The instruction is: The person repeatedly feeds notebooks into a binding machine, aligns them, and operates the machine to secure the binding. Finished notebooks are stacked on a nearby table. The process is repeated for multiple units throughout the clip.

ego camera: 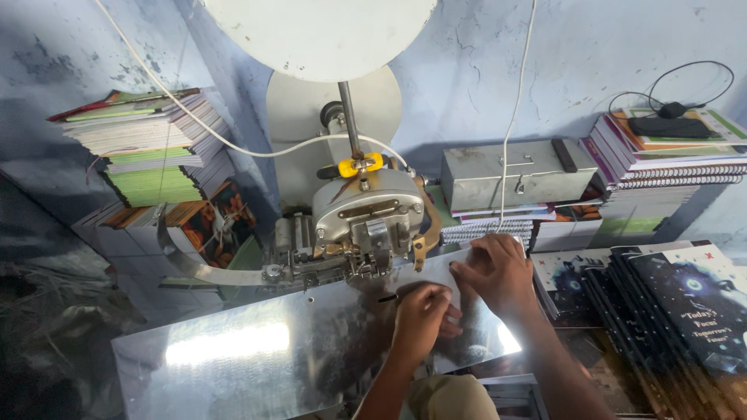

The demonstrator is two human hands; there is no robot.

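- Tool [389,297]: a thin dark rod, pinched in the left hand [420,315], its tip pointing left just below the machine [362,225], over the shiny metal table [233,358].
- Book stack [156,140]: well left of the machine, against the blue wall, with more colourful covers beneath it.
- Curved metal strip [194,264]: runs from the left into the machine's base.
- Machine: grey, rounded body with a brass plate, a yellow clamp [360,165] on its upright rod, and pale discs [319,31] above it.
- Left hand: just below and right of the machine, fingers closed on the tool, resting on the table.
- Right hand [498,272]: just right of the machine, touching the left hand, palm down with fingers bent on the table; it grips nothing I can see.
- Metal box [517,175]: right of the machine, atop spiral notebooks.
- Dark notebooks [677,303]: far right of the machine, fanned in a row; another stack [669,155] sits above them with a black cable on top.
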